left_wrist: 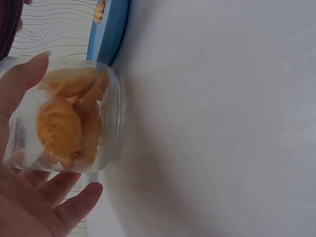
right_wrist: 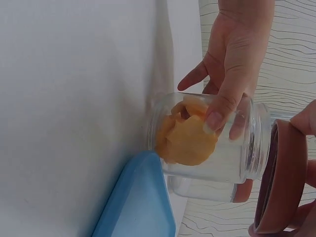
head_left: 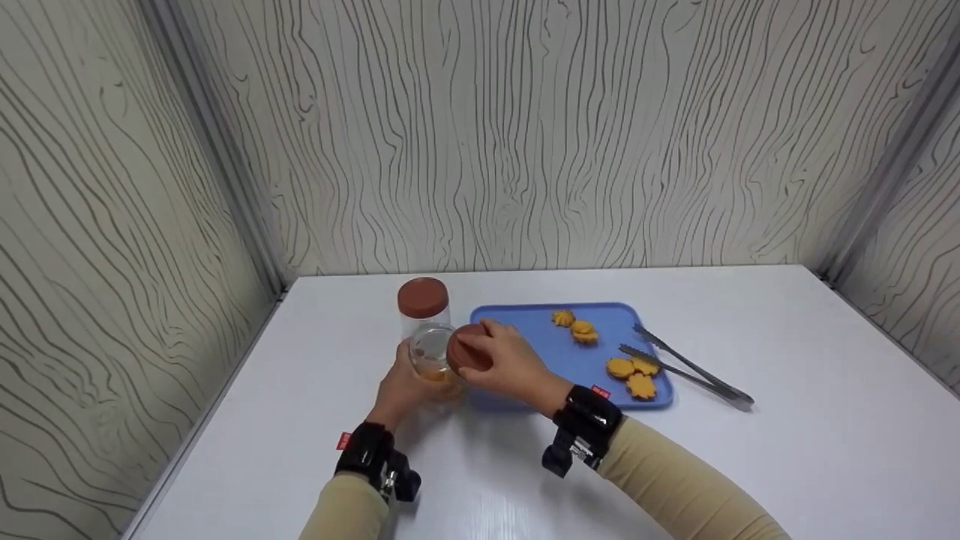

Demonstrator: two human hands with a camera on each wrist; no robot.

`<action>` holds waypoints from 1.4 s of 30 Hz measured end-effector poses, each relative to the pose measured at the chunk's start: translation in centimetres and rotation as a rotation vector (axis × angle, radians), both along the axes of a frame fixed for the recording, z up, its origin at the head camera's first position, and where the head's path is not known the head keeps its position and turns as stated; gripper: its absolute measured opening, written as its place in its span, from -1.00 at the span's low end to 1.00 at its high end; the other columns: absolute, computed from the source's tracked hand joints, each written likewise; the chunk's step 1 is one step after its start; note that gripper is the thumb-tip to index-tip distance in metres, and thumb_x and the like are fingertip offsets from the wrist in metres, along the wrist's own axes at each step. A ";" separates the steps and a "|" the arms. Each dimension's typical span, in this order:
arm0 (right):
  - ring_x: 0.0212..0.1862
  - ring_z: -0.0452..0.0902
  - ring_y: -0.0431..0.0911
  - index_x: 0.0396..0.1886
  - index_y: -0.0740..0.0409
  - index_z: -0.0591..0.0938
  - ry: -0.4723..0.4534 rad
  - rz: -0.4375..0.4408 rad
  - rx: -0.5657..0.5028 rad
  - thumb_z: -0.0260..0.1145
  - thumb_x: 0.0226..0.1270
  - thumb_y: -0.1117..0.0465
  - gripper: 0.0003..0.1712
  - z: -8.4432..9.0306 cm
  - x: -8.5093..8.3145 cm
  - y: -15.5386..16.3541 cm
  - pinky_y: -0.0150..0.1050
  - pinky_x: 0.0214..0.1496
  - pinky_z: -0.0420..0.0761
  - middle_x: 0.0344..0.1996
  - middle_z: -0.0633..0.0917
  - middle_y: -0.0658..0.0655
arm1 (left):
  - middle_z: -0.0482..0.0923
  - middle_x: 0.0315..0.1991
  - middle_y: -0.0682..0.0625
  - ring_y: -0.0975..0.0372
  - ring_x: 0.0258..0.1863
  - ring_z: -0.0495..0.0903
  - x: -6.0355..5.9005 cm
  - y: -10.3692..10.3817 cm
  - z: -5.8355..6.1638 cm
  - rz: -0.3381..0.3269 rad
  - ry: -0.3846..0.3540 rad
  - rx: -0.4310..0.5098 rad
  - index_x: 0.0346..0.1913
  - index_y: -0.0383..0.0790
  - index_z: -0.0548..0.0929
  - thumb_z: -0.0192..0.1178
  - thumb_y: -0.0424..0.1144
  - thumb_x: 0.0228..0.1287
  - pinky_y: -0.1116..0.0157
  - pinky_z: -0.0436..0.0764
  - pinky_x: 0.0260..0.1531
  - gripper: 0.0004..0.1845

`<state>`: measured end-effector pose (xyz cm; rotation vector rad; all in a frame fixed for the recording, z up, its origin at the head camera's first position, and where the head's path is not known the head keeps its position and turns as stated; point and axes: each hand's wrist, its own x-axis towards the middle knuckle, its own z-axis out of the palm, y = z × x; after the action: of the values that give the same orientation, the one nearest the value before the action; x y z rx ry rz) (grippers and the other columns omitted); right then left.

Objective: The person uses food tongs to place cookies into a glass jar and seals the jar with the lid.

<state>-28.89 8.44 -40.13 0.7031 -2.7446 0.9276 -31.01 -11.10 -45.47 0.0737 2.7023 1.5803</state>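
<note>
A clear jar (right_wrist: 227,155) with several orange-yellow cookies (left_wrist: 59,128) at its bottom stands upright on the table, its mouth uncovered. My left hand (head_left: 405,386) grips it round the side, thumb on one face and fingers on the other. In my right hand (head_left: 514,364) is a reddish-brown lid (head_left: 471,351), held by its rim and tilted beside the jar's mouth. The right wrist view shows the lid's edge close to the glass rim; whether they touch I cannot tell.
Behind the held jar stands a second jar with a brown lid (head_left: 423,298). A blue tray (head_left: 540,360) to the right bears several cookies (head_left: 641,386). Metal tongs (head_left: 712,382) lie across the tray's right edge onto the white table (head_left: 750,322).
</note>
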 end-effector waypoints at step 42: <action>-0.01 0.44 0.09 0.14 0.00 0.64 0.098 0.067 0.109 0.35 0.19 0.06 -0.52 0.6 -1.8 -4.6 -0.07 -0.04 0.55 0.01 0.49 0.26 | 0.36 0.29 -0.35 -0.08 0.21 0.43 0.2 -0.4 -0.2 -0.053 0.120 -0.113 0.45 -0.42 0.04 0.36 -0.16 0.09 -0.03 0.43 0.15 -0.03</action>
<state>-30.73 3.81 -39.50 0.8398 -2.7163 0.7395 -30.85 -11.51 -45.68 0.2442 2.8477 1.4519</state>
